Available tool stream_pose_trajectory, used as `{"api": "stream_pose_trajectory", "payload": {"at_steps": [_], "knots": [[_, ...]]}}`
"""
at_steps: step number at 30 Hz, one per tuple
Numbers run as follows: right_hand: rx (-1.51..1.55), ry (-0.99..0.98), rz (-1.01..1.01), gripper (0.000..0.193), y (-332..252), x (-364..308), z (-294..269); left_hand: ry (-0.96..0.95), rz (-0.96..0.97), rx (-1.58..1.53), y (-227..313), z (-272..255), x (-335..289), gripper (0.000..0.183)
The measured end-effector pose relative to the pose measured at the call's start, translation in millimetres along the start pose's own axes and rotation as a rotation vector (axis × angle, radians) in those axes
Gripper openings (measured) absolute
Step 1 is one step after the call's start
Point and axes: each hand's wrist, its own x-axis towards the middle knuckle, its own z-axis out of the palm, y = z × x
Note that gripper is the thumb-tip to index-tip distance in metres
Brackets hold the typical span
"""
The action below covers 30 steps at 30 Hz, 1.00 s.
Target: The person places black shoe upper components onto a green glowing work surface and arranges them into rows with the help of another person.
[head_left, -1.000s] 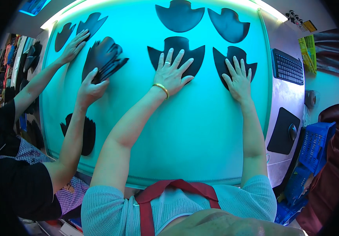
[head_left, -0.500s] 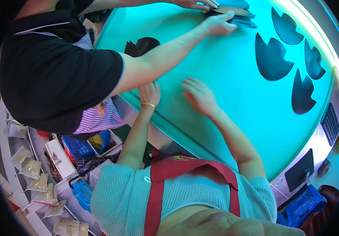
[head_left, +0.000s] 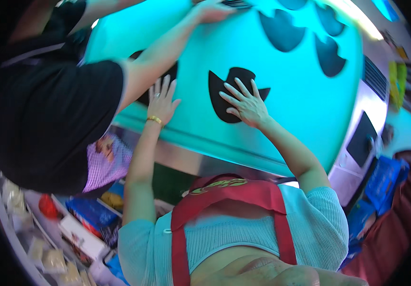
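My right hand (head_left: 247, 104) lies flat, fingers spread, on a black, leather-like cut piece (head_left: 220, 106) with a curved lower edge and a notched top. That piece rests on the lit turquoise tabletop (head_left: 291, 133). My left hand (head_left: 163, 104), with a ring and a gold bracelet, has its fingers apart at the near left part of the table. Its fingertips are on or beside another dark piece (head_left: 144, 96), partly covered by a co-worker's forearm (head_left: 160, 55). At the top, the co-worker's hand (head_left: 211, 11) is at a stack of dark pieces (head_left: 236, 4).
Several similar dark pieces (head_left: 282, 31) lie at the far right of the table. A keyboard (head_left: 374, 78) and a black pad (head_left: 362, 138) sit along the right edge. The co-worker in black (head_left: 57, 119) stands close at my left. Blue baskets (head_left: 384, 183) stand low right.
The view has shifted. My right hand, over bare tabletop before, now lies on a dark piece. My left hand's fingers are now spread by the left piece. The co-worker's arm still reaches across.
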Motion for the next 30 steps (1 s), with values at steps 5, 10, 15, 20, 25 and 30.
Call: {"api": "stream_pose_trajectory", "payload": {"at_steps": [5, 10, 15, 20, 25, 30], "knots": [[-0.010, -0.115, 0.506, 0.064, 100, -165, -40, -0.118, -0.027, -0.095, 116, 1, 20, 0.087], [-0.026, 0.003, 0.569, 0.065, 193, -249, -54, -0.261, 0.160, -0.258, 317, -6, 97, 0.091], [-0.070, 0.048, 0.542, 0.062, 239, -235, -70, -0.186, 0.174, -0.283, 381, -13, 156, 0.091], [-0.074, -0.006, 0.428, 0.063, 244, -231, -89, -0.151, 0.283, -0.220, 387, -15, 157, 0.091], [-0.082, -0.018, 0.392, 0.063, 233, -227, -93, -0.109, 0.390, -0.148, 357, -15, 149, 0.087], [-0.142, 0.003, 0.383, 0.062, 222, -224, -88, -0.084, 0.414, -0.131, 352, -20, 140, 0.089]]}}
